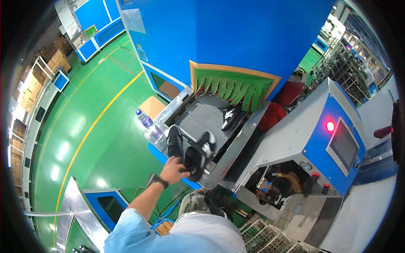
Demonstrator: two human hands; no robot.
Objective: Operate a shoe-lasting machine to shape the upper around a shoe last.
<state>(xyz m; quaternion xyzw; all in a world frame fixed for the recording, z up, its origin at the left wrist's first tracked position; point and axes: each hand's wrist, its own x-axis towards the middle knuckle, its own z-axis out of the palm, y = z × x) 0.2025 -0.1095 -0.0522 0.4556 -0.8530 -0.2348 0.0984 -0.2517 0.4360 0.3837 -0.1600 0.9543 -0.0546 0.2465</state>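
My left hand (172, 170), with a dark watch on its wrist, is closed at the heel end of a black sneaker (174, 142) with a pale sole. Right beside it a second black sneaker (200, 156) with white marks leans at the near end of a grey conveyor bed (209, 110). Another black-and-white sneaker (230, 118) lies farther up the bed, close to the green strip curtain (236, 89) of a blue machine. My right hand does not show.
A clear bottle (144, 119) with a purple label stands on the metal ledge at left. On the right is a grey-and-blue machine (291, 126) with a lit red lamp (330, 126) and a screen. A red bucket (272, 117) sits behind it. Wire racks (270, 236) are near my body.
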